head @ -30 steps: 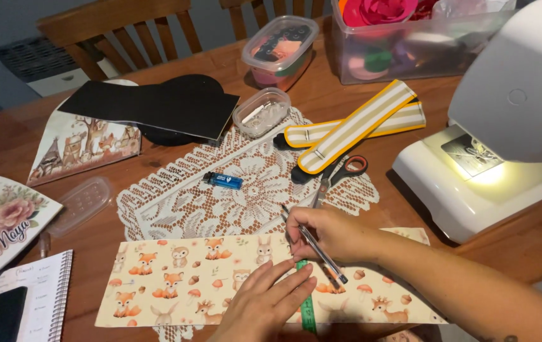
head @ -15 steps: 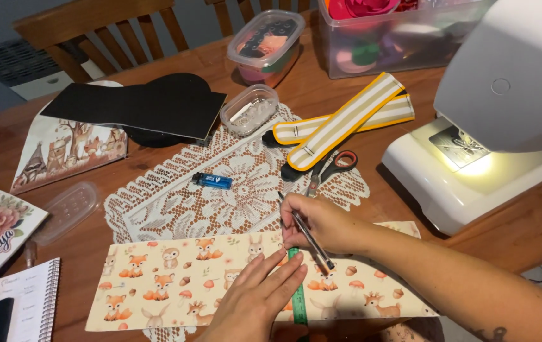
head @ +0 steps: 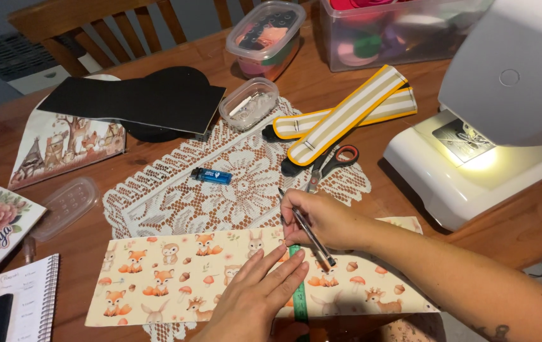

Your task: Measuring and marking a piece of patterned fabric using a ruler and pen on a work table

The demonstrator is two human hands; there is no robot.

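A cream fabric strip (head: 176,278) printed with foxes and mushrooms lies across the table's near edge. My left hand (head: 255,297) rests flat on it, fingers spread, pressing down beside a green ruler (head: 299,294) that crosses the strip. My right hand (head: 321,218) grips a pen (head: 309,233) with its tip at the fabric's upper edge, right by the ruler's top end.
A white lace doily (head: 233,183) carries a blue lighter (head: 211,175), scissors (head: 331,163) and striped yellow-edged straps (head: 347,114). A white sewing machine (head: 473,133) stands at right. Plastic tubs (head: 264,31) and black sheets (head: 138,101) sit behind; notebooks (head: 18,297) lie left.
The view has shifted slightly. My left hand has slid a little further onto the fabric beside the ruler; my right hand keeps the pen at the strip's upper edge.
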